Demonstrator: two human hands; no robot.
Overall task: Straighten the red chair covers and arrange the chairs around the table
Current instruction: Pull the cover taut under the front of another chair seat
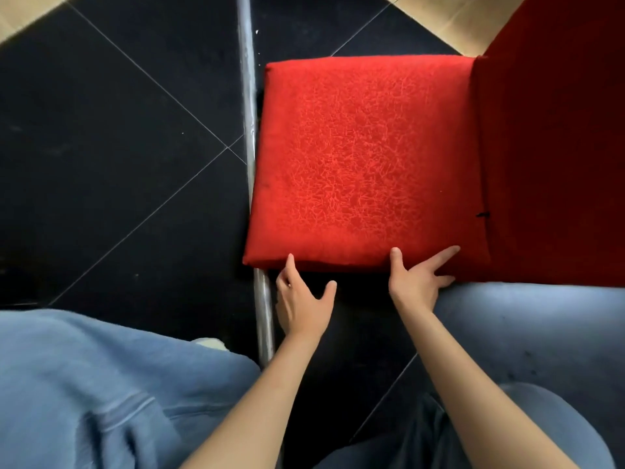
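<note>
A chair with a red patterned seat cover (365, 157) fills the middle of the view, its darker red backrest (554, 147) rising at the right. My left hand (302, 299) is at the seat's near edge by the left corner, fingers straight, one fingertip touching the fabric. My right hand (417, 279) lies on the same edge further right, thumb on top of the seat and fingers spread along the side of the cover. Neither hand has the fabric bunched in it.
A silver metal pole (250, 130) runs along the seat's left side down to the floor. The floor is black tile (101, 147) with tan tile at the far corners. My legs in blue jeans (541, 333) are on both sides below.
</note>
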